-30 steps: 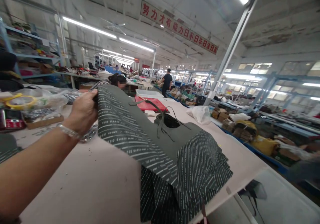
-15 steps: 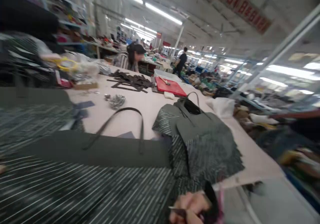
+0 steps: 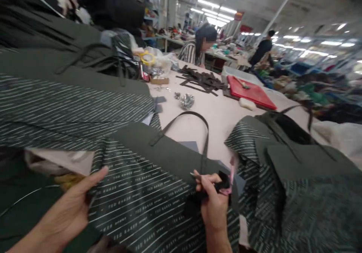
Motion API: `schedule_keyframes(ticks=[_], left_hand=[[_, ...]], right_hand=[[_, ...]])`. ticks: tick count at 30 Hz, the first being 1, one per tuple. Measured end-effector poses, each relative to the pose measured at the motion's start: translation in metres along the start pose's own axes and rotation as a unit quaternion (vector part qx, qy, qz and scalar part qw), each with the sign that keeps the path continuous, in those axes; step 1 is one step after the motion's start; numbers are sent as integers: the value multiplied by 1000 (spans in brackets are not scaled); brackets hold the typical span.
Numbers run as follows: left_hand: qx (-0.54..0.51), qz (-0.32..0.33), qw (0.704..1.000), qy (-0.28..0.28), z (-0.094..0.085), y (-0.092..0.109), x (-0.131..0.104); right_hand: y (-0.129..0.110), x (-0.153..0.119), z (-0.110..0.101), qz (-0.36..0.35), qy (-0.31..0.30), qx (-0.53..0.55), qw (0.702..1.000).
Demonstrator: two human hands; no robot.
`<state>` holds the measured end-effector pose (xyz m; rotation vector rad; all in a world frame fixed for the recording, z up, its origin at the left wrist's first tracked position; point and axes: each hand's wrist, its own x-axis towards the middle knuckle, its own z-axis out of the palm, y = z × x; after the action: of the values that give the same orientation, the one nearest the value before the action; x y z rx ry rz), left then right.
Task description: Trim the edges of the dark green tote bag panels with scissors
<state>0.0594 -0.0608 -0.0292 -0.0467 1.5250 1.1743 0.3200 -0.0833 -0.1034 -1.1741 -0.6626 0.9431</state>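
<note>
My left hand (image 3: 75, 202) grips the left edge of a dark green bag panel (image 3: 141, 196), thumb on top and fingers hidden beneath. White stripes and lettering cover the panel. It has a plain green band (image 3: 135, 138) along its top and a thin looped handle (image 3: 195, 115). Over the panel's right part, my right hand (image 3: 213, 198) is closed around scissors (image 3: 224, 183) with black handles and pink wrapping. Their metal tip pokes out to the left past my fingers; the blades are mostly hidden.
Similar striped panels (image 3: 70, 98) lie at the left, and a finished-looking bag (image 3: 294, 158) at the right. Farther back on the pale table (image 3: 215, 119) are dark strips (image 3: 200, 79), a red tray (image 3: 251, 92), and a shiny metallic bundle (image 3: 187, 101). A person in stripes (image 3: 188, 53) bends over behind.
The view has turned left. My left hand has come into view, holding the panel's edge, which is now tilted. My right hand, with the scissors, is higher and over the panel.
</note>
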Motion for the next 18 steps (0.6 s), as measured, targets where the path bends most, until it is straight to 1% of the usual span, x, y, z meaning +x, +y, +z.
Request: schedule_keyframes(ticks=[1,4,6,8,10,14,16,18], left_hand=[[-10,-10,1000,-6,1,-3,1],[-40,-24,996,-74,17,-21,3],[-49,-28,993,-99,31,-33,3],[-46,-28,994,-97,41,-39,2],[-25,-33,994,-102,49,-38,1],[67,-65,986,-136,60,-31,6],[99,-66,985,-129,64,-30,9],[110,-55,985,-118,65,-32,9]], right_hand=[[3,2,-3,7,-8,0,1000],[6,-1,-10,5,-27,-38,999],[5,-5,-9,-26,-36,-79,996],[5,-9,-5,-69,-44,-112,990],[4,-11,-1,-97,-52,-135,985],[2,-11,0,-110,-74,-160,978],[0,-10,-1,-110,-82,-160,978],[-2,-10,-1,-105,-78,-157,979]])
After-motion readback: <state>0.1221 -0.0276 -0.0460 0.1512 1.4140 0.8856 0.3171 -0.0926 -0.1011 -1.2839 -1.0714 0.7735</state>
